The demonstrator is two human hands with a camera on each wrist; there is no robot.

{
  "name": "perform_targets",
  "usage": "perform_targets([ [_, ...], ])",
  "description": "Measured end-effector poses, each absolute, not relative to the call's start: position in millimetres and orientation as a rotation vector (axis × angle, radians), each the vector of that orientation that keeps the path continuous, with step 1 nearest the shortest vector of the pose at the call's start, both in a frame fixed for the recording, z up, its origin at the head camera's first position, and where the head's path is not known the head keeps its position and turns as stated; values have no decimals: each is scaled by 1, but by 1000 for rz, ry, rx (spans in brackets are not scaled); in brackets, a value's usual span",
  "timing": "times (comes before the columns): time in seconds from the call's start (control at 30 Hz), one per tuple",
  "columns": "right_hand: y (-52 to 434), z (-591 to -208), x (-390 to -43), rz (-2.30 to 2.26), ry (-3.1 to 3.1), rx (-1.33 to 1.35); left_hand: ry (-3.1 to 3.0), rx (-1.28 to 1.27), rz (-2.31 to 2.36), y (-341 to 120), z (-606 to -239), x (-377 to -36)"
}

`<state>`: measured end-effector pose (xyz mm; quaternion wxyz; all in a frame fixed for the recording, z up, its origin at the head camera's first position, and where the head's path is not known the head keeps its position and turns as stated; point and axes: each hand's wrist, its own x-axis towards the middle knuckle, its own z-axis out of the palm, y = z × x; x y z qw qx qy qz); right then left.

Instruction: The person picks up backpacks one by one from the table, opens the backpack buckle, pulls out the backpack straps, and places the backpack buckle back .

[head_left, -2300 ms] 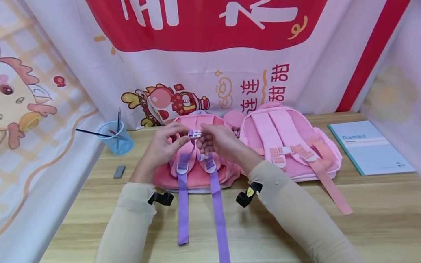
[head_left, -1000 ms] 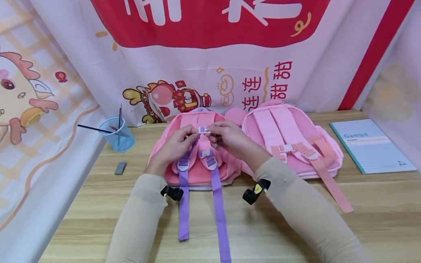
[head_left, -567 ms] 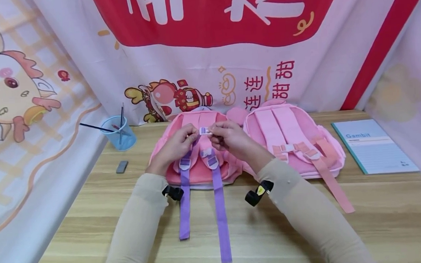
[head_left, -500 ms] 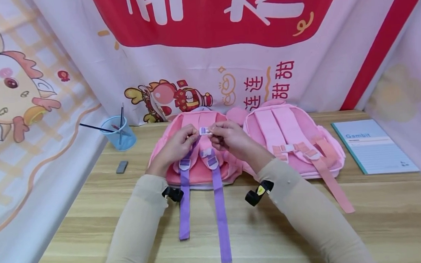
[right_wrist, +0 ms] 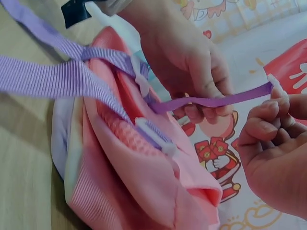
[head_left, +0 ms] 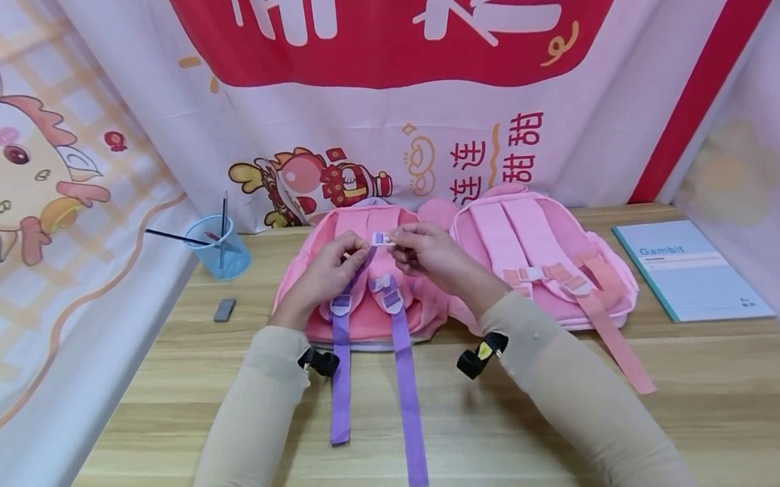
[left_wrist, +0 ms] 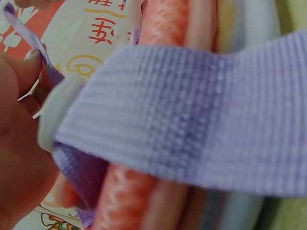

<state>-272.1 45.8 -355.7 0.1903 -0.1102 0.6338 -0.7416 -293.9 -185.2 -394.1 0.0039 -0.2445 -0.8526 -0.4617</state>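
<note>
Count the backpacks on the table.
2. One backpack with purple straps lies under both hands, near the middle. The other, a backpack with pink straps, lies just to its right, beside the notebook.

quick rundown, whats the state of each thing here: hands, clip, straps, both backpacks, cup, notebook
left hand: pinches thin purple strap
right hand: pinches white clip
wide purple straps: loose, flat on table
left backpack: lying straps up
right backpack: lying straps up, untouched
blue cup: upright, holds brushes
notebook: closed, flat
</note>
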Motion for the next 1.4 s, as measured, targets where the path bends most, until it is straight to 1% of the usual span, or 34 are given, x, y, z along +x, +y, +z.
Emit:
perform_targets([
  [0.13,52,-353,-274,-2031,1849,-260,-2697,-758,-1434,-191,-398,-294],
  [0.33,63,-355,-277,-1943,1952,-257,-2799,-774,-1357,-203,-403,-294],
  [0.57,79,-360,-278,-1844,2046,-228,-2955,-743,-1368,-213,-399,-289],
  [0.7,85,-363,-277,-1796,2077,-207,-3012,-736,-1316,-213,-398,-288],
  [0.93,94,-369,-275,-1684,2108,-107,-3029,-764,-1203,-212,-408,-292],
  [1.4,104,-382,-271,-1423,2284,-153,-3067,-754,-1120,-209,-412,-293],
])
